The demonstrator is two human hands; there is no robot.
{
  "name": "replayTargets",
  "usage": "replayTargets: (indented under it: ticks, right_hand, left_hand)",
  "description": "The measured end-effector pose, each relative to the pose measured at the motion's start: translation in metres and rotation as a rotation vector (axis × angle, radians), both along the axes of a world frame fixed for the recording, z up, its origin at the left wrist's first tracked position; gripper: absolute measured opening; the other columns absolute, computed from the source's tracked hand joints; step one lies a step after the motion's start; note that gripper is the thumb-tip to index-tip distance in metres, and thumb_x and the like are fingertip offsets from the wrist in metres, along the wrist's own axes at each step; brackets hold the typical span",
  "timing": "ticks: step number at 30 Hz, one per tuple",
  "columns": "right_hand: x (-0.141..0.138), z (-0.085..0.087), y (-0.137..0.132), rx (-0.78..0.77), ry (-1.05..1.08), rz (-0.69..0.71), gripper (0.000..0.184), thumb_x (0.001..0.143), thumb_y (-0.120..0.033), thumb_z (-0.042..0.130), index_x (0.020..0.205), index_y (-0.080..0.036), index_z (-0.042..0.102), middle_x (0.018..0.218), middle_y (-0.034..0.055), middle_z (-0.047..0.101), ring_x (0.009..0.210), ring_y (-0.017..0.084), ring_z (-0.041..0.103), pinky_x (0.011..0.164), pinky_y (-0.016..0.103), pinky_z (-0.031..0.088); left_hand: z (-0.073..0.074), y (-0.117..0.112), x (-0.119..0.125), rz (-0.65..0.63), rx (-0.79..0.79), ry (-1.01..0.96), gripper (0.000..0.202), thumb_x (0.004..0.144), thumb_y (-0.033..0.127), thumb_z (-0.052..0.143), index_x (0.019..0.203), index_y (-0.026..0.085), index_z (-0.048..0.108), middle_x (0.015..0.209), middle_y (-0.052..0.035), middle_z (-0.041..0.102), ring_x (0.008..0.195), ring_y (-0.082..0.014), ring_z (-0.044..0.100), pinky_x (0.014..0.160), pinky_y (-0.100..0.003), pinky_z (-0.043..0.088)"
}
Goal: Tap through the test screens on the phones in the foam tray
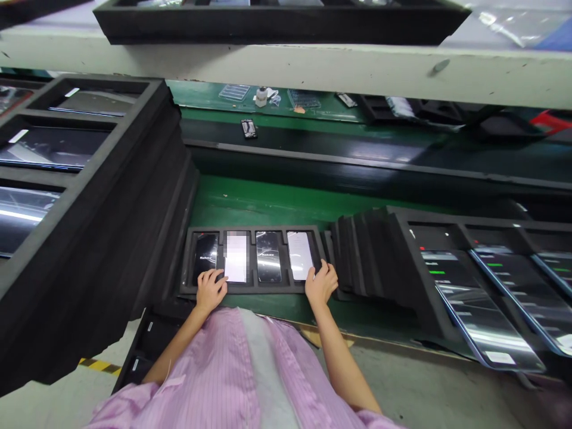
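Note:
In front of me a black foam tray (245,289) holds phones side by side in its slots. The leftmost phone (206,253) and the third phone (269,257) have dark screens with white lettering. Bright white screens show on the second phone (235,262) and the rightmost phone (299,256). My left hand (211,290) lies over the tray's front rim and the bottom of the leftmost phone, fingers apart, thumb near the second phone. At the tray's right end my right hand (322,283) rests with spread fingers over the rim, its thumb beside the rightmost phone's lower corner.
A tall stack of foam trays (147,173) with phones on top rises at left. More foam trays (364,253) lean at right, near dark-screened phones (485,310). Behind runs a dark conveyor belt (322,140) carrying a small device (249,128). A white shelf edge (286,65) crosses above.

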State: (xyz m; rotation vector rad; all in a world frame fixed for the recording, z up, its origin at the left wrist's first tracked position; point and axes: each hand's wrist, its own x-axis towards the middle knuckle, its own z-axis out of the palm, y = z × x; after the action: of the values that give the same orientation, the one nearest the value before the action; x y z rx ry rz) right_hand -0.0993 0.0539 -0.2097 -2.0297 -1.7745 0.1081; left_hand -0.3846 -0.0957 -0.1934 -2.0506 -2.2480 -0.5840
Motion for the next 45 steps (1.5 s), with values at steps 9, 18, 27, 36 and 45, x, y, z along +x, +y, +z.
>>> replayTargets:
  ticks: [9,18,27,36,45]
  right_hand:
    - [-0.001,0.0,0.0,-0.004,-0.017,-0.011,0.046,0.086,-0.033,0.03,0.123,-0.009,0.046,0.119,0.0216,0.046,0.107,0.032,0.041,0.085,0.044,0.032]
    - [0.004,0.001,-0.002,-0.013,-0.009,-0.019,0.049,0.086,-0.036,0.032,0.125,-0.009,0.042,0.115,0.0206,0.048,0.104,0.032,0.043,0.082,0.042,0.033]
    - [0.001,-0.001,-0.003,-0.004,-0.034,-0.057,0.047,0.086,-0.036,0.03,0.124,-0.011,0.044,0.113,0.0196,0.048,0.101,0.031,0.044,0.08,0.042,0.032]
    - [0.0,0.0,-0.002,-0.031,-0.047,-0.078,0.048,0.086,-0.036,0.03,0.123,-0.009,0.046,0.115,0.02,0.05,0.102,0.032,0.045,0.081,0.042,0.033]
    - [0.0,0.001,-0.003,-0.024,-0.03,-0.062,0.049,0.086,-0.036,0.029,0.125,-0.009,0.043,0.115,0.0204,0.049,0.103,0.032,0.043,0.081,0.042,0.032]
  left_hand:
    - [0.004,0.002,0.002,0.02,0.006,0.029,0.028,0.08,0.018,0.045,0.093,0.027,0.069,0.102,-0.006,0.066,0.098,-0.0243,0.054,0.083,-0.042,0.038]
    - [0.005,0.002,0.001,0.046,-0.05,0.011,0.031,0.081,0.019,0.044,0.101,0.025,0.066,0.106,-0.0076,0.064,0.1,-0.0248,0.053,0.086,-0.042,0.037]
    - [0.008,0.003,0.002,-0.02,-0.165,0.053,0.035,0.082,0.024,0.044,0.113,0.025,0.06,0.118,-0.0093,0.058,0.111,-0.0261,0.047,0.095,-0.045,0.032]
    - [0.019,0.027,0.014,-0.002,-0.212,0.007,0.043,0.082,0.03,0.047,0.125,0.027,0.052,0.132,-0.0109,0.047,0.122,-0.03,0.038,0.099,-0.05,0.027]
    - [0.017,0.038,0.015,-0.04,-0.239,-0.018,0.044,0.082,0.031,0.048,0.125,0.03,0.051,0.137,-0.0093,0.044,0.125,-0.0315,0.035,0.1,-0.052,0.025]
